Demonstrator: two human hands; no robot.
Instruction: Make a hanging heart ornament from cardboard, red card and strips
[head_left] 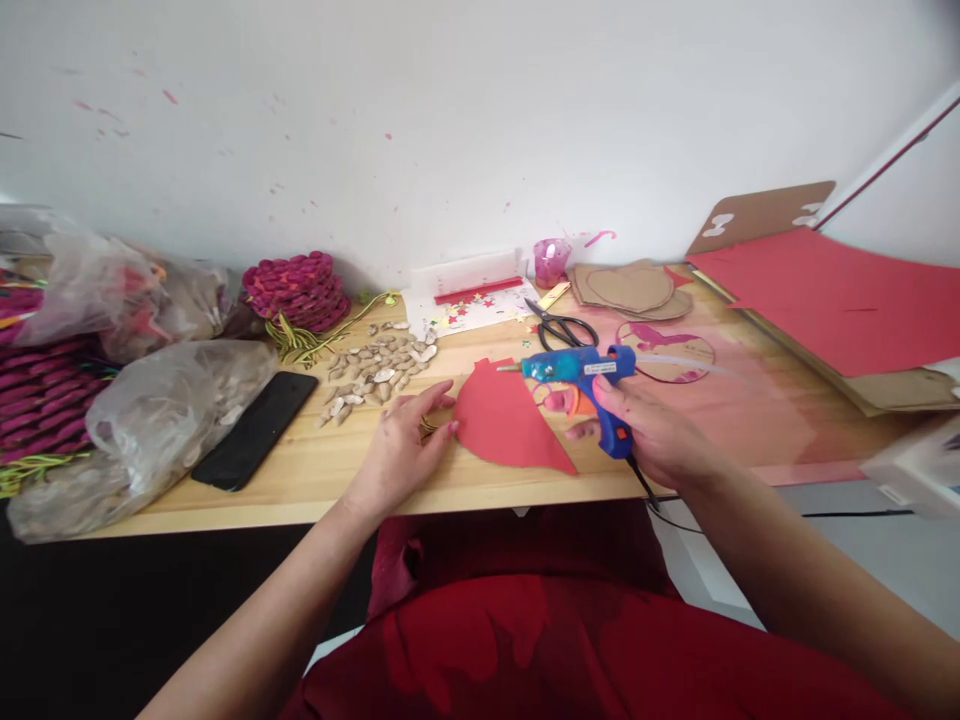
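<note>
My right hand (651, 432) is wrapped round the handle of a blue hot glue gun (559, 366), whose nozzle points left over the top of a red paper cutout (504, 415). That cutout has a curved left edge and a small notched top, and lies close to the table's front edge. At its left side is my left hand (405, 440), thumb and forefinger apart, their tips at the paper's edge. Part of its other fingers is hidden. Behind the gun lie black-handled scissors (564, 328). Pistachio-like shells (379, 365) are spread to the left of the cutout.
On the left are a black phone (255, 430), a clear plastic bag (180, 400) and a purple woven basket (296, 290). At the back are white paper with small stars (480, 310), a pink cup (551, 262) and cardboard shapes (630, 288). Large red sheets (847, 295) lie right.
</note>
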